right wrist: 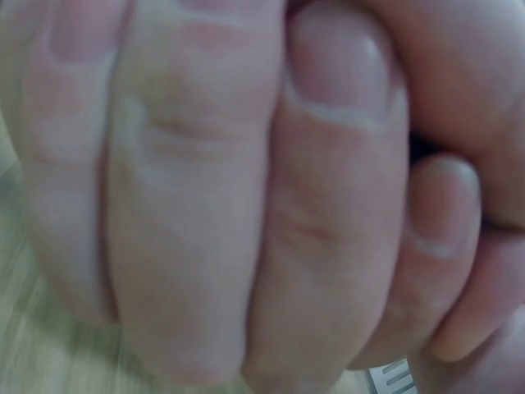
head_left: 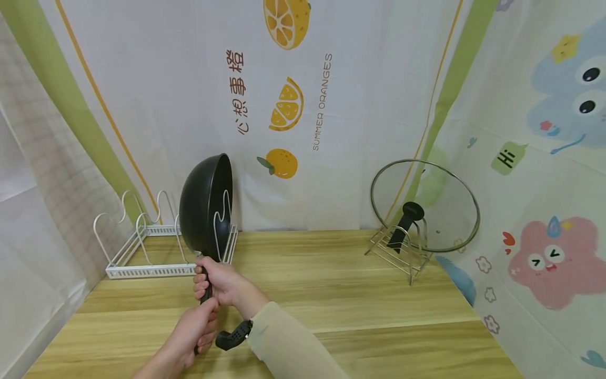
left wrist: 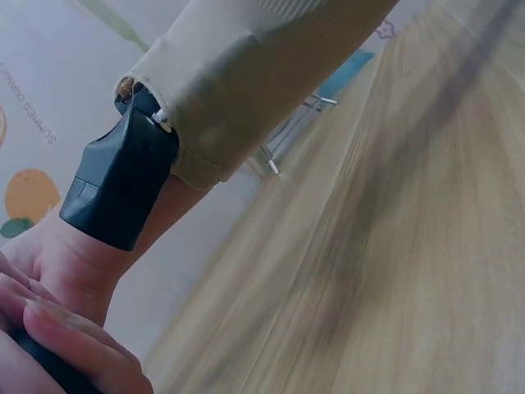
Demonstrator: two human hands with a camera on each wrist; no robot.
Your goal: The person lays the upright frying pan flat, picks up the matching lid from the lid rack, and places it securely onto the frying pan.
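A black wok [head_left: 196, 205] stands on its side in the right part of a white pot rack [head_left: 153, 271], its opening facing right and its handle toward me. My right hand [head_left: 221, 281] grips the handle close to the pan. Just behind it, my left hand [head_left: 193, 329] grips the handle's lower end, the two hands touching. In the left wrist view, curled left fingers [left wrist: 82, 353] wrap a dark piece of the handle [left wrist: 49, 365]. Curled fingers [right wrist: 320, 205] fill the right wrist view and hide most of the handle.
At the right, a glass lid [head_left: 445, 210] with a black knob leans upright in a small wire stand [head_left: 402, 258]. Wooden tabletop [head_left: 303, 279] lies between the two racks. A printed curtain [head_left: 360, 105] hangs behind, and another patterned sheet [head_left: 511, 195] borders the right side.
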